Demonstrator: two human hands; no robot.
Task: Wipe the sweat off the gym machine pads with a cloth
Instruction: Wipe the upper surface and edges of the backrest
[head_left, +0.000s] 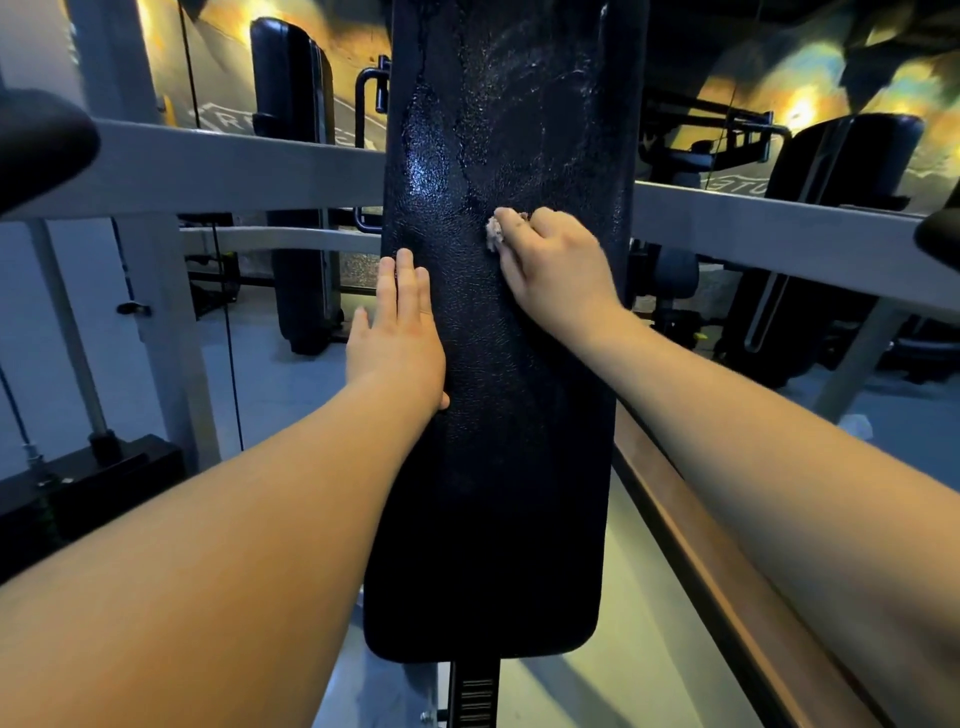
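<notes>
Wiping is, as we judge it, somewhere in the middle. The long black pad (498, 467) fills the centre of the view and runs from 12 o'clock down to 6 o'clock. Its upper part, toward 12 o'clock, shines with wet smears and fine drops, so we think this part is not yet clean. The lower part, toward 6 o'clock, looks dull and even, without shine. We take it as either wiped or never wet, and we cannot tell which. The skin of the pad has a fine grain like leather, with some crease lines near the top. Some other dark pads (291, 156) stand behind at 10 and 2 o'clock; if they need wiping we cannot say.

At 10 o'clock from the centre the left hand (397, 332) lies flat on the left edge of the pad. Its fingers are straight and close together and hold nothing; we suppose it steadies the pad.

At 1 o'clock the right hand (558, 270) presses on the pad with its fingers curled around the cloth (494, 235).

The cloth is a small pale wad. Only a little of it shows, at 11 o'clock from the knuckles. It touches the pad just where the shiny area meets the dull one, so we judge the wet upper part is what is left.
</notes>
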